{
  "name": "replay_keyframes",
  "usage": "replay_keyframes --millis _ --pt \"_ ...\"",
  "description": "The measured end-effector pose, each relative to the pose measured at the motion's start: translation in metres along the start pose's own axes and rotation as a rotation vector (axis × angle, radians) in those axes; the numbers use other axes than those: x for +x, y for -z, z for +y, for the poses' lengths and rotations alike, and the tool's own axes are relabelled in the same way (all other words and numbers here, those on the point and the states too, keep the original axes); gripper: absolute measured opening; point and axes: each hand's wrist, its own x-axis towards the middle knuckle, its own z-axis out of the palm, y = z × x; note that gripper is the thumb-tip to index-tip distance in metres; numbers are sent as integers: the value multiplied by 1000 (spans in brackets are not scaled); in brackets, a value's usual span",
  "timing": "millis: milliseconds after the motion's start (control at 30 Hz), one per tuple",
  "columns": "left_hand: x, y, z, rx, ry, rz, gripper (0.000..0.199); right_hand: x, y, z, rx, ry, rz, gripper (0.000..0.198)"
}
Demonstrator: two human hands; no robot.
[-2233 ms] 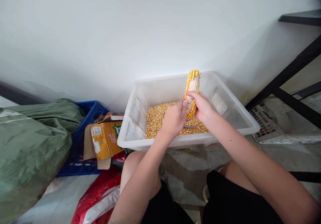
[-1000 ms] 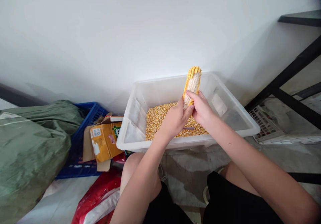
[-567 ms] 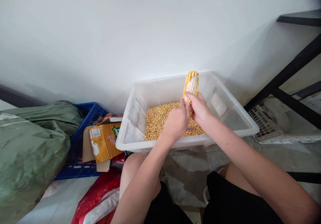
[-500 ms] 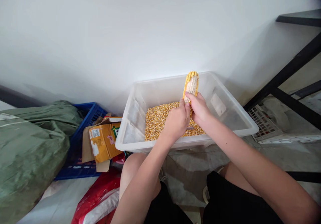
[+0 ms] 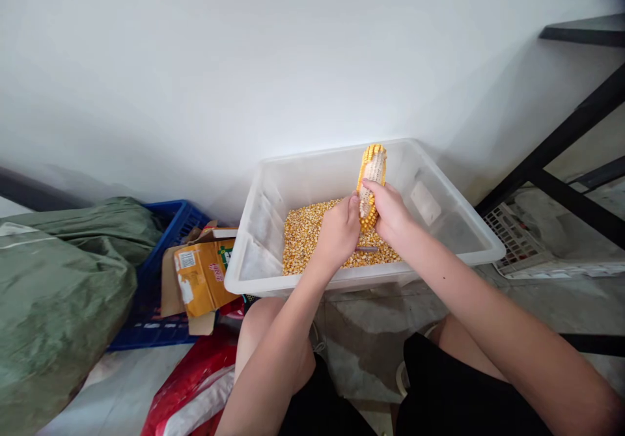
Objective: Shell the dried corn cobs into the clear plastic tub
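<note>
At nine o'clock from the translucent tub (image 5: 312, 174) lie a torn cardboard box (image 5: 205, 280), then a blue crate (image 5: 146, 337) with a green bag (image 5: 63, 293) over it; a red bag (image 5: 185, 371) sits at seven. A white crate (image 5: 515, 241) and black frame (image 5: 581, 122) stand at three and two. The ear of corn (image 5: 374, 169), partly stripped, is held above the loose kernels (image 5: 305, 237), its top toward twelve. The right hand's (image 5: 390, 211) grip wraps it from four o'clock, thumb across the bare cob. The left hand (image 5: 339, 231) curls against its lower edge at eight; whether that grip encloses it, I cannot tell, its fingertips being hidden. A thin rod-like object (image 5: 368, 249) among the kernels is partly covered.
</note>
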Motion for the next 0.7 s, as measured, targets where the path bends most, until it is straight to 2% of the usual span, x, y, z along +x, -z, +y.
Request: replay_keyframes --millis 167,400,533,700 --pt "-2 2 0 -72 35 20 55 1 2 0 31 -7 3 17" --pt "0 6 4 99 -114 -106 44 -1 3 1 4 6 35 16" --pt "2 7 0 88 -54 -116 48 1 4 2 -34 -52 9 14" --pt "3 7 -6 43 -7 -31 37 0 4 0 -62 -49 30 16"
